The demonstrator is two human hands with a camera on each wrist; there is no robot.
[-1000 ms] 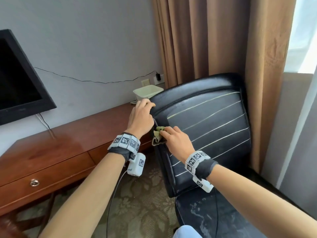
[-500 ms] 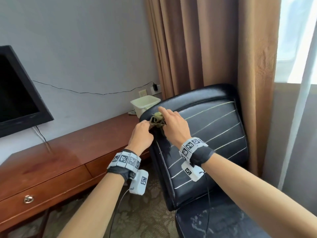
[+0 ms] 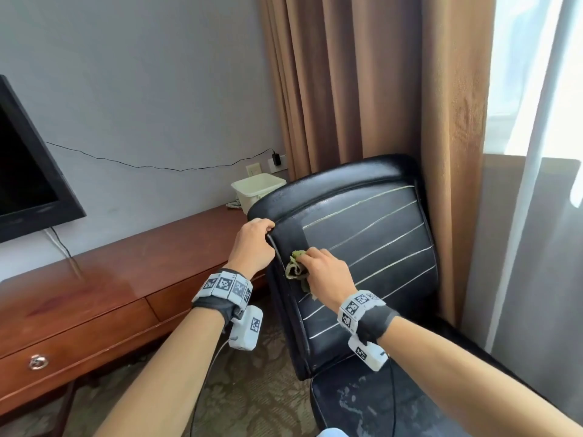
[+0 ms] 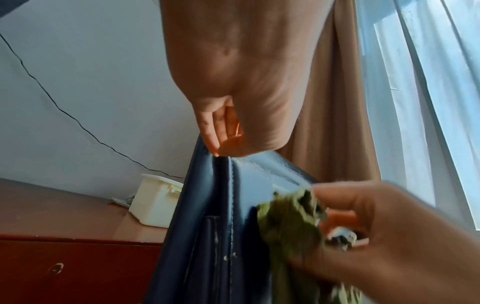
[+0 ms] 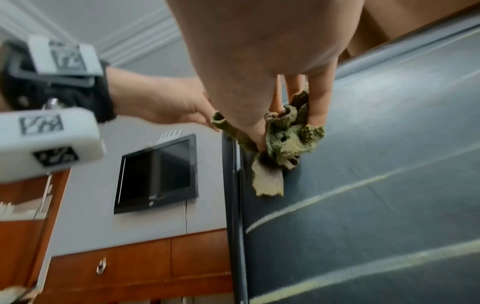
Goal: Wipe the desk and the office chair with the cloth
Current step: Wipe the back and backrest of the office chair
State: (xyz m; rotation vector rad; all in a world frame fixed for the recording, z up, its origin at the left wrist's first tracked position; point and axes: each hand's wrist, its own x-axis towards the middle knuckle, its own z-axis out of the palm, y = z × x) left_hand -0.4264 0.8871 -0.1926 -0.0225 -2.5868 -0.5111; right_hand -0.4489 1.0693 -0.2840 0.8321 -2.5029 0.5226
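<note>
Working the office chair [image 3: 362,247] backrest right now. The seat below looks smudgy, so I'd guess that's left; can't tell whether the desk [image 3: 126,272] is done. My left hand [image 3: 252,247] grips the backrest's left edge, steadying it. My right hand [image 3: 325,275] has the green cloth [image 3: 295,269] bunched under curled fingers, pressed on the leather just beside that edge.
</note>
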